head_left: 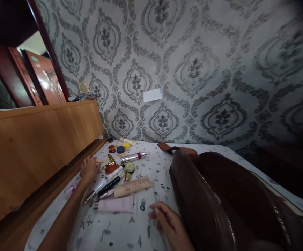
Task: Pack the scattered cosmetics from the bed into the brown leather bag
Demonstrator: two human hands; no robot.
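My left hand (89,169) is at the left edge of a spread of cosmetics, its fingers bent down around one end of a slim beige item (101,161). Beside it lie gold lipstick tubes (111,159), a silver cylinder with a red band (133,157) and a round pale-green pot (130,167). Nearer me are a beige squeeze tube (133,187), a pink squeeze tube (116,204) and a black tube (109,185). My right hand (168,223) hovers low by the brown bag (198,195), fingers loosely curved and apart, with nothing in them.
The bag gapes along its zip, and its strap (177,149) trails behind it. Small jars, such as a blue-lidded one (120,150), stand at the back. A wooden board (44,132) borders the left side; patterned wallpaper (167,69) rises behind the printed sheet (122,237).
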